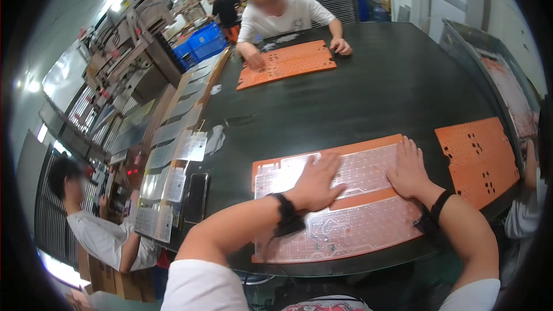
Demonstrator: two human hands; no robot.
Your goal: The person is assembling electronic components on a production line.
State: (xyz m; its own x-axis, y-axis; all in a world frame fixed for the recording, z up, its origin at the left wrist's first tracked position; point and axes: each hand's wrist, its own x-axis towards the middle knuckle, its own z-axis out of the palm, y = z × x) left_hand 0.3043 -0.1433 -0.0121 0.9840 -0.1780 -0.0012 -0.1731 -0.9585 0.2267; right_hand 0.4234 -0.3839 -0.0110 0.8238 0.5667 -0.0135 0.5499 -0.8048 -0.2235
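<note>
In front of me an orange board [368, 144] lies on the dark table, with two clear printed film sheets on it. My left hand [318, 183] is spread over the far film sheet [363, 171], its fingers slightly blurred; whether it touches the film I cannot tell. Flat on the right end of the same sheet rests my right hand [408, 168], fingers stretched out. Neither hand holds anything. The near film sheet [345, 233] covers the front part of the board, below both palms. Dark bands circle both my wrists.
Across the table [380, 92] a person works on another orange board [294, 60]. A third orange board [481, 161] lies at the right, beside a long bin [478, 40]. At the left are a row of film sheets [173, 132], a dark phone-like slab [197, 197] and a crumpled cloth [215, 139].
</note>
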